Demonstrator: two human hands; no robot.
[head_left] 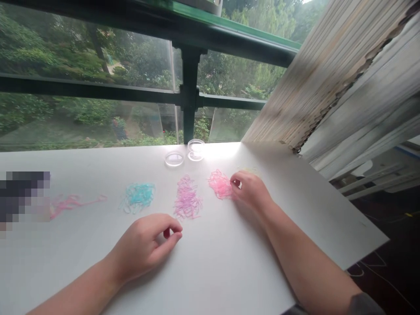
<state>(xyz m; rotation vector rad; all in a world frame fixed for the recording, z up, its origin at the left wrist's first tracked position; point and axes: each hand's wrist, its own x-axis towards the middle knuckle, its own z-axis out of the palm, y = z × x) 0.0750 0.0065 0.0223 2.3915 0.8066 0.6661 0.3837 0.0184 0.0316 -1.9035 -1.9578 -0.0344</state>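
Note:
On the white table [210,271] lie loose heaps of thin coloured strands that look like small rubber bands. My right hand [251,190] is at the right edge of the pink heap [219,183], thumb and fingers curled into a pinch; whatever is between the tips is too small to make out. A pale yellow heap [251,170] shows partly behind that hand. Just in front of the purple heap [187,199], my left hand [147,243] rests on the table, thumb and forefinger brought together, with nothing I can make out between them. A blue heap [139,197] lies beyond it.
Clear round plastic dishes or lids [174,159] stand at the table's back edge by the window. Pink strands [70,202] trail at far left beside a pixelated patch. A curtain [295,78] hangs at right. The table's right edge ends over a dark floor with cables.

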